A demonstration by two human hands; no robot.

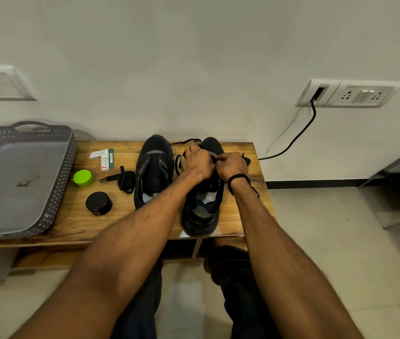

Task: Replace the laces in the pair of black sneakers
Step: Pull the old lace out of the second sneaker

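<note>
Wooden table (pixel 240 206) is showing warm grain, gleaming glossy along its near edge. The black sneakers (pixel 156 149) are looking matt, woven cloth; the spare lace (pixel 126 180) too. Grey basket (pixel 65 167) is reading as smooth plastic, green lid (pixel 83 178) shining.

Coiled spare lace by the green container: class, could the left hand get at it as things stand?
Probably yes, once the left hand frees its grip from the threaded lace. The coiled spare lace lies uncovered; only the other sneaker stands between, low enough to pass over.
</note>
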